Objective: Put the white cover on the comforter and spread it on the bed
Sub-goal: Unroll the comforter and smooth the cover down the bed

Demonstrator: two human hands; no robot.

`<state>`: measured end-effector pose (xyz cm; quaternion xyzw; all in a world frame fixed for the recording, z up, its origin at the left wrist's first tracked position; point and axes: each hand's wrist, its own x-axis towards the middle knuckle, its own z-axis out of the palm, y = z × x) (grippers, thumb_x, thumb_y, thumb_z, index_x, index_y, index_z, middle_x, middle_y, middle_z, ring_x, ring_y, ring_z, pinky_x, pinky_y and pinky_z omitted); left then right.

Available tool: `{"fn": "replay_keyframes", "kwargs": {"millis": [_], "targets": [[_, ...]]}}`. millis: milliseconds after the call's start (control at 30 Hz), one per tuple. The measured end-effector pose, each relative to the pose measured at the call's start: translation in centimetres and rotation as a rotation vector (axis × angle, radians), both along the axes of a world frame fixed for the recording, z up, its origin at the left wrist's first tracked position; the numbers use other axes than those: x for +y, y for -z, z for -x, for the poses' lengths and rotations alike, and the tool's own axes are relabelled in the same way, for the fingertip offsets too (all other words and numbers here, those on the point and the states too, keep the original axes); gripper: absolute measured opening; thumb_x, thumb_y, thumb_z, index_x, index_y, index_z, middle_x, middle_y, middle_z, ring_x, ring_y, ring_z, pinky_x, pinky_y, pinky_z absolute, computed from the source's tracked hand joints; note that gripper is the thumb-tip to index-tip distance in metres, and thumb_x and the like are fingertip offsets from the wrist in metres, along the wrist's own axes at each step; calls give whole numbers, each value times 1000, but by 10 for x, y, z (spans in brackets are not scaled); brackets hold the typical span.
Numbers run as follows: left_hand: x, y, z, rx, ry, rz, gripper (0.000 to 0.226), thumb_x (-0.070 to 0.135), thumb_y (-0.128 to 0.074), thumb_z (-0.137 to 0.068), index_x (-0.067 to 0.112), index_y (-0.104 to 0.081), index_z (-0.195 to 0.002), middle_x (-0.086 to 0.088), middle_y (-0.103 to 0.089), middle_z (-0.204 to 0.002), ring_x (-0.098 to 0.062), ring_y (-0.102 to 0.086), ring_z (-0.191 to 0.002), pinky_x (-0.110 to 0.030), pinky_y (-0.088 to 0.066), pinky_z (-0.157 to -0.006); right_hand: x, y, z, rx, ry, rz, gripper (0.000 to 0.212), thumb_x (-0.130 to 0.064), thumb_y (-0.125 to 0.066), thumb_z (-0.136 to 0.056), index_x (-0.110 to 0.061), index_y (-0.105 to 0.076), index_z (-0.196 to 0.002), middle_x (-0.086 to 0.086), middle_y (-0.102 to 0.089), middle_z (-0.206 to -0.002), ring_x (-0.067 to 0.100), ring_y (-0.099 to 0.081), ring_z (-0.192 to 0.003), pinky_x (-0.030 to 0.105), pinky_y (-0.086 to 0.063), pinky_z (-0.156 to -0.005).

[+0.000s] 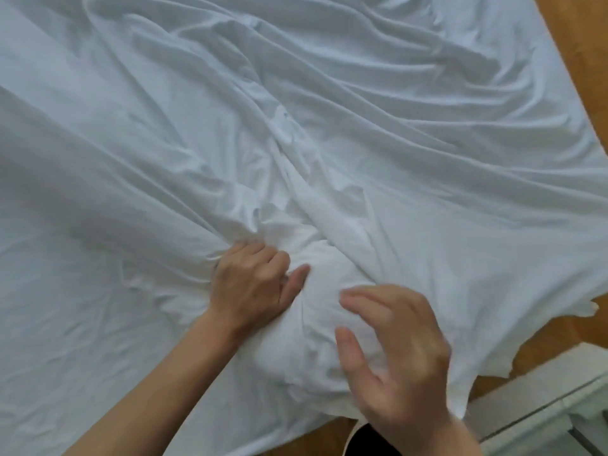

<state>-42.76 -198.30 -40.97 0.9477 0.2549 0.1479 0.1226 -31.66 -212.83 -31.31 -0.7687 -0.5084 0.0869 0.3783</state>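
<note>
The white cover [329, 133] lies wrinkled across almost the whole view, with long folds running toward a raised bump at the lower middle. My left hand [253, 284] grips a bunch of the cover at the left side of that bump, fingers curled into the fabric. My right hand [394, 353] hovers just over the bump's right side, blurred, fingers spread and slightly bent, holding nothing. The comforter itself is hidden under the white fabric; I cannot tell it apart from the cover.
A wooden floor [585, 60] shows along the right edge and at the lower right beyond the cover's ragged hem [513, 363]. A white piece of furniture or frame [543, 399] stands at the bottom right corner.
</note>
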Motion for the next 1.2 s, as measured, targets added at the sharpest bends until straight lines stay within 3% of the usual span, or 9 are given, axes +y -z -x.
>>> {"fn": "replay_keyframes", "kwargs": {"millis": [133, 233, 433, 500, 567, 633, 733, 933, 1200], "targets": [[-14, -7, 56, 38, 53, -18, 52, 37, -41, -98, 14, -44, -51, -5, -44, -50, -27, -45, -46, -35, -28, -55, 47, 44, -33, 57, -225, 601, 43, -40, -39, -90, -31, -62, -125, -6, -54, -136, 15, -42, -128, 30, -25, -108], [-23, -8, 99, 133, 119, 17, 57, 41, -36, -99, 13, -52, -52, -4, -49, -50, -25, -48, -44, -34, -29, -55, 17, 94, -34, -42, -315, 929, 55, -25, -39, -87, -43, -45, -138, -3, -19, -160, 20, -13, -147, 51, -13, -116], [-14, -30, 81, 135, -74, 68, 43, 35, -43, -98, 13, -60, -66, -1, -56, -59, -23, -54, -51, -29, -35, -47, -39, 117, -9, -202, -74, 580, 54, -13, -35, -85, -29, -57, -132, 13, -37, -151, 34, -29, -141, 56, -27, -112], [1, -27, 54, 166, -77, -3, 29, 36, -50, -90, 11, -65, -88, -5, -63, -83, -26, -59, -75, -36, -43, -65, -47, 128, -6, -258, -33, 505, 53, -7, -38, -85, -26, -58, -131, 14, -36, -151, 35, -28, -142, 53, -25, -114], [14, -16, 30, 352, 89, 60, 55, 56, -37, -86, 13, -63, -109, -7, -62, -107, -27, -57, -102, -39, -35, -100, -50, 134, -6, -315, -22, 472, 56, -1, -42, -82, -25, -59, -130, 14, -37, -151, 35, -29, -142, 51, -24, -116], [14, -6, 24, 529, 194, 149, 80, 72, -13, -80, 15, -62, -109, -7, -60, -111, -26, -55, -109, -41, -24, -112, -51, 139, -4, -344, -19, 461, 58, 1, -47, -80, -25, -59, -131, 13, -36, -152, 35, -28, -142, 51, -24, -115], [3, 2, 45, 515, 204, 108, 90, 79, -4, -76, 13, -63, -85, -8, -66, -88, -27, -62, -89, -38, -44, -86, -50, 140, -3, -343, 18, 469, 60, 2, -46, -77, -23, -59, -131, 12, -34, -153, 34, -28, -142, 52, -24, -115], [-17, -22, 163, 401, 115, 144, 73, 74, -19, -88, 13, -41, -53, -4, -54, -47, -25, -54, -44, -27, -26, -49, -46, 133, 15, -361, 91, 552, 68, 13, -59, -71, -20, -60, -130, 13, -33, -153, 37, -27, -141, 61, -28, -110], [-66, -16, 331, 213, 61, 127, 68, 64, -39, -93, 11, -53, -54, -3, -49, -52, -25, -51, -45, -31, -39, -44, -78, 139, 79, -351, 132, 661, 46, -14, -57, -90, -21, -54, -136, 20, -21, -156, 43, -20, -141, 66, -24, -107]]}}
